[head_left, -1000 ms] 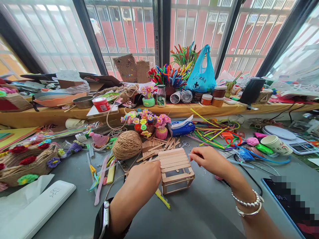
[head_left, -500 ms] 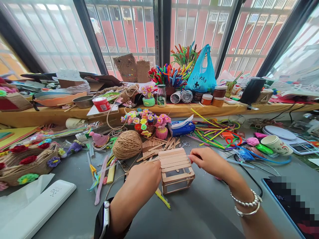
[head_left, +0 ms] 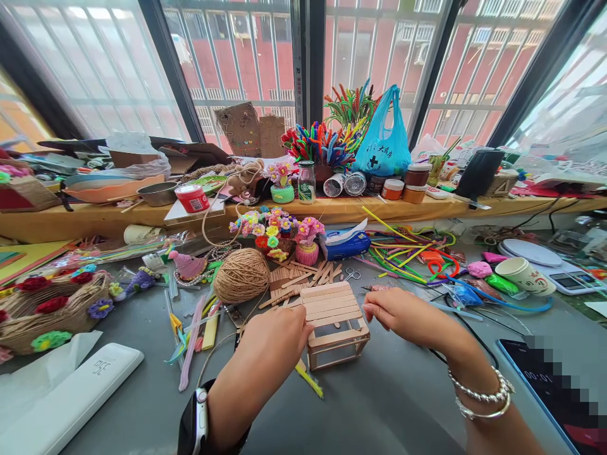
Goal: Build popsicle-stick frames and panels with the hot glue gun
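Observation:
A small box frame of wooden craft sticks (head_left: 334, 322) stands on the grey table (head_left: 370, 404) in the middle. My left hand (head_left: 277, 335) presses against its left side, fingers curled on the frame. My right hand (head_left: 403, 309) rests at its right edge, fingertips touching the slatted top. A loose pile of craft sticks (head_left: 303, 278) lies just behind the box, next to a ball of jute twine (head_left: 241, 275).
Pipe cleaners (head_left: 403, 253), small scissors (head_left: 351, 273), a tissue pack (head_left: 346, 243), flower pots (head_left: 294, 234) and a paper cup (head_left: 524, 275) crowd the far side. A phone (head_left: 559, 392) lies at the right, a white power bank (head_left: 71, 398) at the left. A cluttered wooden sill (head_left: 114, 218) runs behind.
My right hand has slid down along the box's right edge, closer to me. My left hand stays against the left side. The box has hardly moved.

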A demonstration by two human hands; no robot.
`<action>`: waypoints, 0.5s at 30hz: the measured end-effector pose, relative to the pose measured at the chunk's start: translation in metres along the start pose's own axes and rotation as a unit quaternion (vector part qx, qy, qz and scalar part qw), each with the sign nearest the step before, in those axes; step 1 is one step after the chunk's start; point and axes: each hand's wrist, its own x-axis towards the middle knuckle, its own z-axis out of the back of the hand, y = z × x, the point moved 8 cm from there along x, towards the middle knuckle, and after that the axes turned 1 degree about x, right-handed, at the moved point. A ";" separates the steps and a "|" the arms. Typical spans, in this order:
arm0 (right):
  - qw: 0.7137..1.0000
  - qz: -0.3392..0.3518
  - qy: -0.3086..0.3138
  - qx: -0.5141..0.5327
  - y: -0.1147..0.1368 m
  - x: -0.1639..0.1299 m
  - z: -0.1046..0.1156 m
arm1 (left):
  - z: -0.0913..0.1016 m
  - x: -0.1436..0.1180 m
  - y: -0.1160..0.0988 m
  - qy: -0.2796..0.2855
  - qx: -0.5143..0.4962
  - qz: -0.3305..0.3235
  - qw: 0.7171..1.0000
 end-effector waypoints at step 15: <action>1.000 0.002 0.011 0.005 0.008 0.003 -0.008 | -0.003 0.005 0.003 0.014 -0.008 0.015 1.000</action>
